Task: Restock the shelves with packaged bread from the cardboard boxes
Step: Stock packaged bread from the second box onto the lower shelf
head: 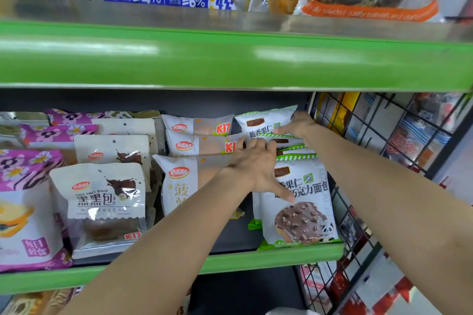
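Note:
On the middle shelf (276, 257), at its right end, white-and-green packs of chocolate nut bread stand in a row. The front pack (299, 215) leans upright at the shelf lip. My left hand (258, 169) lies over the packs behind it, fingers spread, thumb on the front pack's top. My right hand (298, 126) reaches to the back and grips the rearmost nut bread pack (263, 120) by its right edge. No cardboard box is in view.
Left of this row stand white pineapple bread packs (179, 181), dark chocolate bun packs (102, 202) and purple flowered packs (23, 186). The upper green shelf (230, 59) overhangs close above. A black wire rack (384, 161) with hanging goods borders the right side.

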Available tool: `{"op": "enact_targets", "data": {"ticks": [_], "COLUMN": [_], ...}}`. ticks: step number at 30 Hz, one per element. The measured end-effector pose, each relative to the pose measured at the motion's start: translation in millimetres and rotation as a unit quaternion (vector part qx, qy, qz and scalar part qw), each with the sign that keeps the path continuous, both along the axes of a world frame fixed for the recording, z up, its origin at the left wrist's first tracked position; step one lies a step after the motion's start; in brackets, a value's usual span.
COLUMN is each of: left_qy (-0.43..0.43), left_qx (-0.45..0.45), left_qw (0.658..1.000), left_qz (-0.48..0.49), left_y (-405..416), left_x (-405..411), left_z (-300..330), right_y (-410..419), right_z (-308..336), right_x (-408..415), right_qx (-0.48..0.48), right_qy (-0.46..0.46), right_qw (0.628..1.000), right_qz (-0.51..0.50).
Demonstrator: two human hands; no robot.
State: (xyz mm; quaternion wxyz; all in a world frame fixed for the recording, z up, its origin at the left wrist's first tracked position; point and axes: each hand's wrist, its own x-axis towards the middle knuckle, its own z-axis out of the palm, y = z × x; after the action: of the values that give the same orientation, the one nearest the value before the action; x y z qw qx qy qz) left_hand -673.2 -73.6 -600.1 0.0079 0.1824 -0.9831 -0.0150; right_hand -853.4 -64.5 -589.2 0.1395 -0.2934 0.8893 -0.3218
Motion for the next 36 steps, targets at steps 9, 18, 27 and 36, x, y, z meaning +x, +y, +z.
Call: {"op": "enact_targets", "data": {"ticks": [9,18,27,36], "left_qy": [0.035,0.010,0.107,0.119], "left_qx": [-0.109,-0.144,-0.181,-0.092], "left_qw": [0.993,0.988,0.976,0.988], "left_qz": [0.039,0.052,0.052,0.028], "left_y": [2,10,8,0], "left_x": [-3,-3,0,7], "left_z": [16,6,-15,-13], "right_y": [3,10,13,34], "right_z": [20,13,24,23], "right_x": [8,15,21,56], "right_qx": [0.112,0.124,0.109,0.052], "right_qy": [0.153,0.127,0.200,0.336], "right_qw": [0.982,0.984,0.974,0.939], "right_qz": [0.007,-0.011,-0.003,-0.045]}}
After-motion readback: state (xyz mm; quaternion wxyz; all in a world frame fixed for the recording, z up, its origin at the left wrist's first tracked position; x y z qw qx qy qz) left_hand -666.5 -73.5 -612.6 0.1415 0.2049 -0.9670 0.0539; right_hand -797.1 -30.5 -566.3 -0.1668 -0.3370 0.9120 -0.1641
